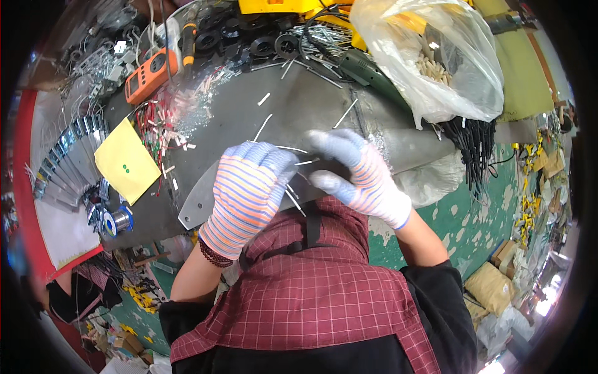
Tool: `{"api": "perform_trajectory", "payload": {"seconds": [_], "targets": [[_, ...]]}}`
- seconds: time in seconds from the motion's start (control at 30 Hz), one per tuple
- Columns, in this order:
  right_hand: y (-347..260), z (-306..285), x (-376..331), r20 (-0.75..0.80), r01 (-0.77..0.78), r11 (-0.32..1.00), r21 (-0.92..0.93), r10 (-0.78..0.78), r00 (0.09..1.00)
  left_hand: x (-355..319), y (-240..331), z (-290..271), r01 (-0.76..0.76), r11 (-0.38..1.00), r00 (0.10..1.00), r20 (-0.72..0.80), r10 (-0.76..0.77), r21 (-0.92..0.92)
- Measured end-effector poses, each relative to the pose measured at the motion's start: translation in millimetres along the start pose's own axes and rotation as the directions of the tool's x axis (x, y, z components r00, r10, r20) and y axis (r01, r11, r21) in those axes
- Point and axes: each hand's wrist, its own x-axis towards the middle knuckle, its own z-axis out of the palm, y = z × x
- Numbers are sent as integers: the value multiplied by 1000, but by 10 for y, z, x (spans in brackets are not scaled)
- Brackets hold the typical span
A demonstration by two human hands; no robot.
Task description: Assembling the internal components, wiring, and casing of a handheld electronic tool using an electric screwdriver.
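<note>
Both hands wear striped knit work gloves. My left hand point(249, 190) is curled over a bunch of thin white tubes point(293, 198) that stick out from under its fingers. My right hand point(355, 171) meets it from the right, fingertips pinching the end of one white tube point(305, 163). Both hands hover over a grey metal sheet point(299, 106) on the bench, just in front of my red checked apron point(311, 293). More loose white tubes point(263, 124) lie scattered on the sheet beyond the hands.
A clear plastic bag point(436, 62) with pale small parts stands at the back right, black cables point(476, 146) hanging beside it. An orange meter point(149, 75), a yellow pad point(126, 161), red-green wire bits point(156, 124), black rings point(249, 37) and a solder spool point(118, 221) sit left and back.
</note>
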Motion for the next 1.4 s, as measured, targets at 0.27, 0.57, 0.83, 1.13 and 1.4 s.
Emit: {"api": "perform_trajectory", "payload": {"seconds": [0.27, 0.57, 0.83, 1.13, 1.4], "targets": [[-30, 226, -55, -77, -222, 969, -106, 214, 974, -45, 48, 199, -28, 994, 984, -173, 46, 108], [191, -1406, 295, -583, -271, 826, -494, -84, 808, -108, 31, 176, 175, 964, 964, -162, -208, -198], [1032, -1591, 508, -300, -441, 488, -753, 343, 890, -63, 50, 153, 105, 985, 984, -130, -123, -139], [727, -1659, 206, -395, -370, 488, -791, 54, 917, -103, 23, 146, 161, 969, 976, -113, -184, -186], [-629, -646, -116, -29, -375, 925, -62, 374, 927, -78, 5, 163, 77, 985, 975, -193, -107, -155]]}}
